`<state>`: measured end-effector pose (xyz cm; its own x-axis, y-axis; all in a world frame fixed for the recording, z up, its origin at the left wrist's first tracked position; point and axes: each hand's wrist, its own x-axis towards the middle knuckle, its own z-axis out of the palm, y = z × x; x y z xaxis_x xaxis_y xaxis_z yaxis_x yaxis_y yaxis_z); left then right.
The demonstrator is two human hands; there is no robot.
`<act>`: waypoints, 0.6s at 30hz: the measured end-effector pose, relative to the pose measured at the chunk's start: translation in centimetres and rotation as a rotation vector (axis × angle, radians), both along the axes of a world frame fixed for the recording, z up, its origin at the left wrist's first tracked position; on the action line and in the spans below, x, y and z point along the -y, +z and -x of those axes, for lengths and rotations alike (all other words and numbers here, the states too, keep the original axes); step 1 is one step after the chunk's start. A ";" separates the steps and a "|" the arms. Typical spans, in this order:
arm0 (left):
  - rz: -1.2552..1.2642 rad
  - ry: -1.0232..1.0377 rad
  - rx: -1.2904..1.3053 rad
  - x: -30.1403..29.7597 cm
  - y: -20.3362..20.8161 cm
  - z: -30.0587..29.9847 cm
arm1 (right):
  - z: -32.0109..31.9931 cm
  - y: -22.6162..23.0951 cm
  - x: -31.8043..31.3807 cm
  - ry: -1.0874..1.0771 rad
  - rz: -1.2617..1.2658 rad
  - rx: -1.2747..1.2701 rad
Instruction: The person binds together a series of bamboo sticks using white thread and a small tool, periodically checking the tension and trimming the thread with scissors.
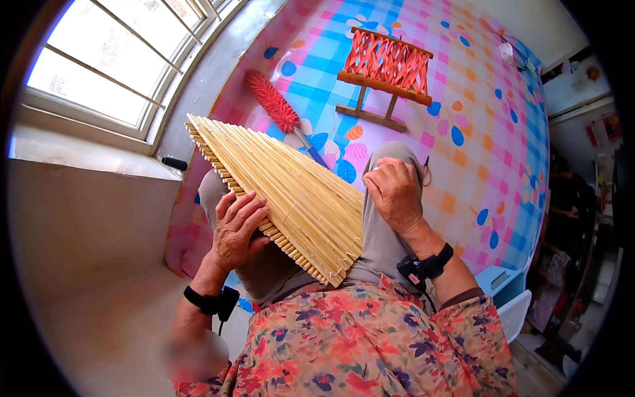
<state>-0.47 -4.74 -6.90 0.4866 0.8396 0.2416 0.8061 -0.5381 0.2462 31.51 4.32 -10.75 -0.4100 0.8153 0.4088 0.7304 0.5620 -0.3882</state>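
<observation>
A stiff mat of pale yellow plant stalks (291, 185), laid side by side, slants across my lap with one point toward my waist. Cut stalk ends form its stepped left edge. My left hand (237, 225) grips that edge, its fingers curled at the stalk ends and its thumb lower down. Over my right knee, just off the mat's right side, my right hand (395, 192) is closed in a pinch. A small whitish bit shows at its fingertips, too small to name. A pair of scissors (426, 172) lies beside that knee, partly hidden.
A red fluffy duster (272, 100) with a blue handle lies beyond the mat on the checked bed cover (456, 205). Farther off stands a wooden frame (385, 86) wound with red strips. A barred window (112, 66) is at left, a blue-white plastic bin (509, 298) at right.
</observation>
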 end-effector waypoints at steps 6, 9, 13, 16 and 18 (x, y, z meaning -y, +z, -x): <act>-0.047 -0.007 -0.009 -0.1 -0.4 0.1 | 0.1 0.1 -0.1 0.005 0.033 -0.006; -0.052 -0.003 -0.005 -0.2 -0.5 0.2 | 0.1 -0.2 -0.2 -0.003 0.026 0.001; -0.058 0.018 0.010 -0.2 -0.6 -0.1 | 0.0 -0.3 -0.1 -0.012 0.032 0.006; -0.071 0.032 0.011 -0.2 -0.4 -0.3 | 0.0 0.0 -0.1 -0.010 0.041 0.017; -0.074 0.036 0.009 -0.1 -0.6 -0.4 | 0.1 0.0 -0.1 -0.001 0.045 0.020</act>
<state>-0.11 -4.65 -7.48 0.4540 0.8361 0.3081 0.8233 -0.5258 0.2138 31.45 4.37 -10.78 -0.4169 0.8332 0.3632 0.7386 0.5435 -0.3989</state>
